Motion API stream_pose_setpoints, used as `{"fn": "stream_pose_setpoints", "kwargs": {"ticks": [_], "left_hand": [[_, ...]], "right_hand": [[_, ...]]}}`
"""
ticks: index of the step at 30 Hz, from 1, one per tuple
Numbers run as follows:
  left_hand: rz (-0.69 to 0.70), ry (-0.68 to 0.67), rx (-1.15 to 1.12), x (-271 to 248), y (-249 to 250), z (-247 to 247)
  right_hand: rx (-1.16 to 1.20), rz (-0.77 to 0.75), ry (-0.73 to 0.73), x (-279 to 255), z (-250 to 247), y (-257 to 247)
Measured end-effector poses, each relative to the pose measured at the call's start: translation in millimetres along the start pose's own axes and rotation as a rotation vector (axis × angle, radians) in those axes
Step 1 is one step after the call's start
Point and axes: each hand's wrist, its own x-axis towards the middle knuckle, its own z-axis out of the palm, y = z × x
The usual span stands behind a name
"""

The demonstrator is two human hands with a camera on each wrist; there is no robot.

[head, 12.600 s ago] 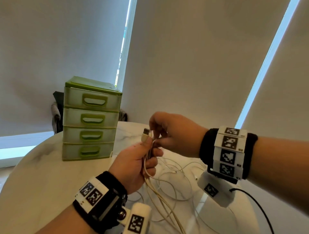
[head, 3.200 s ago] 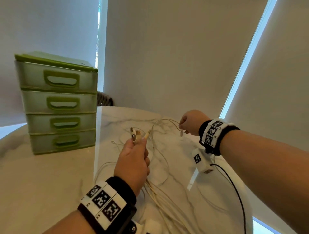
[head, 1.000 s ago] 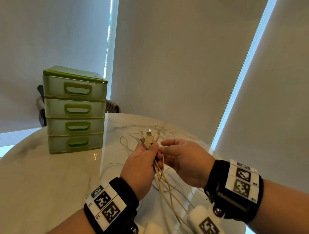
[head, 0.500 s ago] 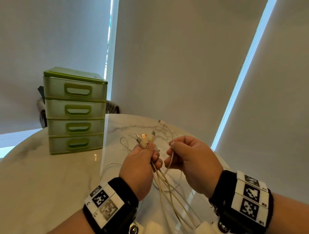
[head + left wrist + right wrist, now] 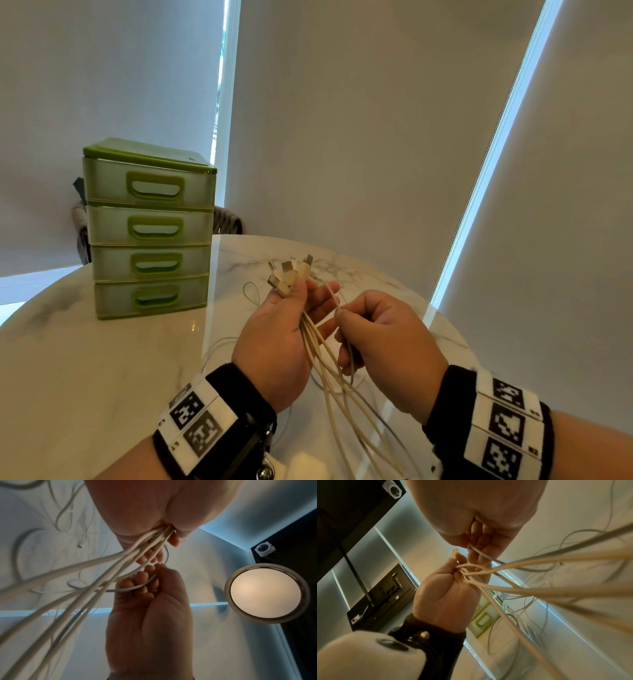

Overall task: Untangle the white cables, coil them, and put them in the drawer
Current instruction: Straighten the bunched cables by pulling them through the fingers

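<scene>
My left hand [image 5: 298, 301] grips a bundle of white cables [image 5: 318, 356] just below their USB plugs [image 5: 289, 274], which stick up above the thumb. The strands hang from the fist down to the marble table [image 5: 102, 359]. My right hand [image 5: 342, 318] is close beside it and pinches one thinner white cable [image 5: 334, 298] against the left fingers. In the left wrist view the right hand's fingers [image 5: 140, 580] curl round that thin cable [image 5: 130, 589]. The right wrist view shows the left hand [image 5: 447, 595] clamped on the bundle [image 5: 522, 588]. The green drawer unit [image 5: 147, 226] has all its drawers closed.
Loose cable loops [image 5: 251, 294] lie on the table between the hands and the drawer unit. A chair back [image 5: 227, 219] shows behind the table's far edge. Window blinds hang close behind. A round ceiling lamp [image 5: 265, 593] appears in the left wrist view.
My right hand has moved down and left against the left hand's fingers. The thin cable's plug end no longer stands above it. The left hand keeps the bundle.
</scene>
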Motion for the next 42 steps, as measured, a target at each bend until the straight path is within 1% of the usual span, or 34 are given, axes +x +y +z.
{"fn": "stream_pose_setpoints", "kwargs": {"ticks": [2, 5, 7, 8, 10, 11, 12, 13, 15, 17, 18, 20, 21, 22, 23, 24, 25, 26, 27, 28, 30, 33, 35, 37, 39, 40, 41, 42], "left_hand": [[-0.020, -0.018, -0.017, -2, -1, 1], [-0.033, -0.041, 0.006, -3, -1, -2], [0.001, -0.010, 0.007, 0, 3, -4], [0.033, 0.015, -0.037, 2, 5, -4], [0.109, 0.063, -0.168, 7, 12, -5], [0.135, 0.076, -0.226, 8, 16, -6], [0.151, 0.084, -0.266, 8, 20, -7], [0.162, 0.086, -0.287, 8, 25, -8], [0.167, 0.073, -0.305, 6, 33, -12], [0.172, 0.060, -0.322, 5, 38, -15], [0.171, 0.055, -0.327, 4, 40, -16], [0.145, 0.039, -0.316, 4, 41, -17], [0.123, 0.025, -0.303, 4, 40, -18], [0.098, 0.011, -0.286, 4, 38, -18], [0.073, 0.002, -0.260, 4, 37, -17], [0.052, 0.003, -0.215, 4, 35, -18], [0.034, 0.010, -0.150, 5, 33, -18], [0.018, 0.021, -0.073, 5, 31, -19], [0.001, 0.034, 0.004, 7, 28, -19], [-0.020, 0.055, 0.072, 9, 25, -21], [-0.082, 0.122, 0.181, 14, 17, -27], [-0.206, 0.216, 0.264, 20, 5, -36], [-0.255, 0.241, 0.308, 21, -2, -37], [-0.241, 0.242, 0.312, 19, -4, -34], [-0.162, 0.238, 0.279, 17, -2, -30], [-0.121, 0.239, 0.262, 16, 0, -28], [-0.096, 0.237, 0.255, 15, 2, -26], [-0.087, 0.231, 0.263, 15, 4, -25]], "right_hand": [[-0.029, -0.036, -0.062, 1, 4, 1], [-0.133, -0.114, -0.136, 2, 10, 5], [-0.124, -0.137, -0.247, 3, 8, 4], [-0.162, -0.141, -0.321, 3, 3, 4], [-0.363, -0.140, -0.446, 6, -15, 4], [-0.494, -0.151, -0.469, 9, -27, 5], [-0.619, -0.180, -0.449, 12, -38, 6], [-0.718, -0.214, -0.385, 15, -49, 7], [-0.883, -0.272, -0.196, 29, -68, 12], [-0.970, -0.268, -0.012, 45, -87, 19], [-0.947, -0.247, 0.071, 53, -96, 22], [-0.813, -0.158, 0.199, 64, -111, 28], [-0.752, -0.077, 0.233, 68, -116, 31], [-0.696, 0.033, 0.238, 72, -118, 33], [-0.609, 0.177, 0.210, 74, -118, 33], [-0.458, 0.315, 0.151, 76, -115, 34], [-0.277, 0.419, 0.069, 76, -112, 35], [-0.120, 0.471, -0.015, 76, -109, 36], [0.010, 0.473, -0.091, 74, -106, 36], [0.100, 0.441, -0.161, 71, -103, 35], [0.223, 0.329, -0.326, 65, -100, 34], [0.311, 0.125, -0.572, 55, -97, 33], [0.359, 0.094, -0.742, 50, -96, 38], [0.305, 0.158, -0.910, 44, -96, 38], [0.160, 0.274, -1.051, 43, -99, 38], [0.104, 0.337, -1.077, 43, -101, 37], [0.058, 0.405, -1.053, 46, -103, 37], [0.015, 0.468, -0.973, 52, -105, 37]]}}
